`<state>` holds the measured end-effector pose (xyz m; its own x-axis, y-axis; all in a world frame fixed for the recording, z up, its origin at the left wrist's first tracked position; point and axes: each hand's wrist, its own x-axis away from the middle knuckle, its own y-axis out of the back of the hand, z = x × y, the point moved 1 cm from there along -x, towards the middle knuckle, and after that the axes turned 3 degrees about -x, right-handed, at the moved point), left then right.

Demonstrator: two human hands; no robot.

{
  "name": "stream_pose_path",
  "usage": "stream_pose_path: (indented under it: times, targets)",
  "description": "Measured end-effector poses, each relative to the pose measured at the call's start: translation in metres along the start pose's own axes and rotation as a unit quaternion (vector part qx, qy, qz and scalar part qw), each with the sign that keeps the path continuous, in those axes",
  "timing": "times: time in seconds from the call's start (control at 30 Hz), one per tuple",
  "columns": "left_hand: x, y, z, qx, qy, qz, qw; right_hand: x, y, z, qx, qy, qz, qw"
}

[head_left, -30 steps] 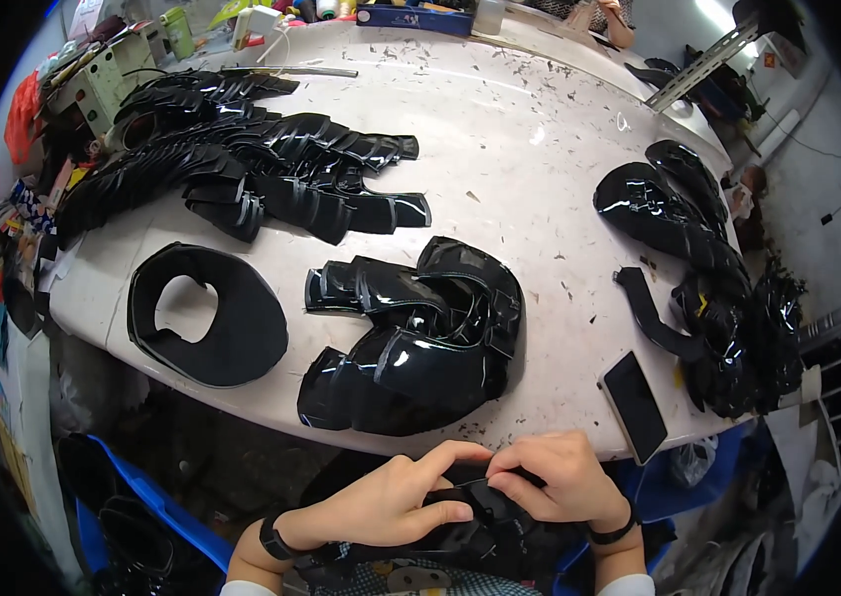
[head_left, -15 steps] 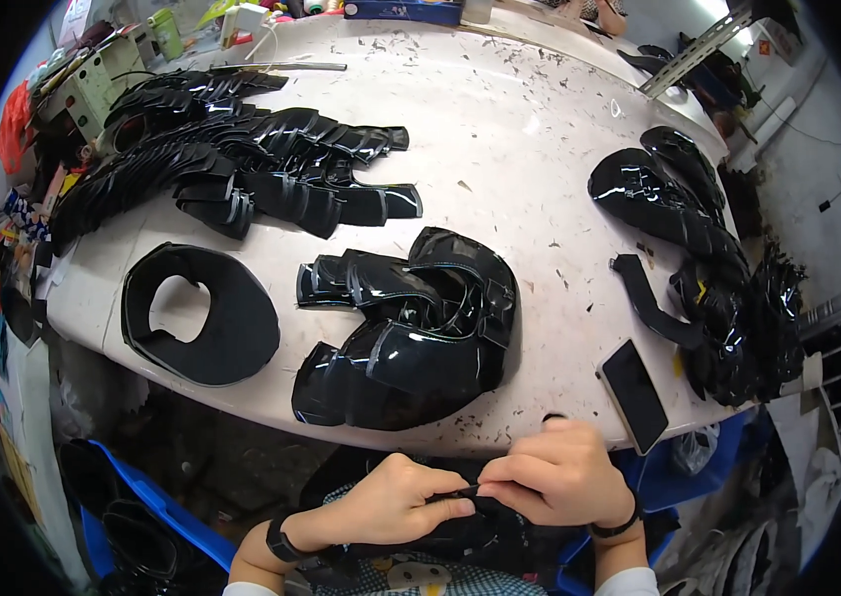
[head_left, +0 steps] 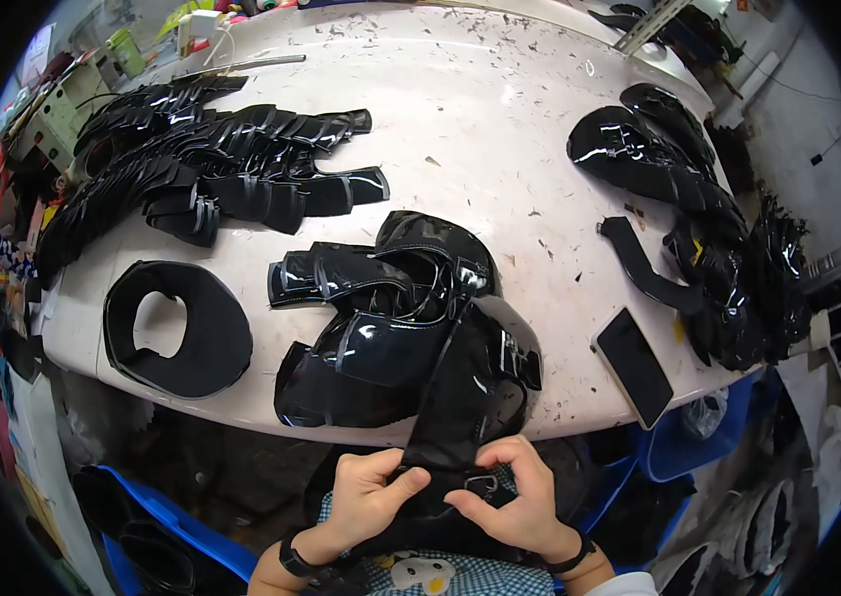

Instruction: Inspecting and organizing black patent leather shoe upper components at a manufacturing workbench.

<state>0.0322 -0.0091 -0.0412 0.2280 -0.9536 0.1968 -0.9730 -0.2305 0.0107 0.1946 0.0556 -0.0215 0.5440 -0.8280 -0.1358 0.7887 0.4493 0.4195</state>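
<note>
A glossy black padded piece point(head_left: 445, 422) stretches from the table's front edge down to my hands. My left hand point(head_left: 369, 502) pinches its lower left corner between thumb and bent forefinger. With bent fingers my right hand point(head_left: 520, 502) grips the lower right corner, its thumb standing off from them. Between the right thumb and fingers shows a small metal buckle point(head_left: 481, 485). The piece's far, curved end rests against a bundle of shiny black padded pieces point(head_left: 366, 343) on the table. What lies behind the lower edge is hidden.
A black padded ring point(head_left: 212, 343) lies left of the bundle on the white table point(head_left: 480, 109). Stacked black strips point(head_left: 232, 164) spread behind it. At right are a phone point(head_left: 634, 368), a curved black strap point(head_left: 644, 268) and more black pieces point(head_left: 649, 159). Blue bins point(head_left: 162, 521) stand below.
A glossy black padded piece has come up between my hands, onto the table edge against the bundle. My hands have moved apart from a close pinch. The view has shifted slightly.
</note>
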Motion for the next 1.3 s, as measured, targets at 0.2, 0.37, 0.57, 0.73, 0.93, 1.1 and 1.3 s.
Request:
stream_pose_path:
  times: [0.2,0.37,0.57,0.73,0.93,1.1,1.3]
  targets:
    - [0.000,-0.005,-0.004,0.019,-0.005,-0.019,1.000,0.010,-0.005,-0.024,-0.224,-0.107,0.045,0.968]
    - [0.001,-0.013,0.008,0.070,-0.012,-0.036,0.997,0.011,-0.011,-0.004,-0.080,0.120,-0.081,0.986]
    - [-0.001,-0.011,0.003,0.016,0.009,-0.037,0.999,0.001,-0.007,-0.021,-0.214,-0.017,-0.029,0.976]
    - [-0.001,-0.014,0.006,0.040,0.012,-0.033,0.999,0.000,-0.008,-0.027,-0.405,-0.113,0.008,0.907]
    - [-0.007,-0.025,-0.007,0.117,0.024,-0.005,0.993,-0.002,-0.009,-0.024,-0.355,-0.079,0.023,0.931]
    - [-0.006,-0.014,0.004,0.038,-0.008,0.097,0.995,0.005,-0.003,-0.017,-0.323,-0.079,0.044,0.942]
    - [-0.006,-0.010,0.000,0.109,0.038,0.193,0.974,0.009,0.015,-0.019,-0.378,-0.004,0.053,0.924]
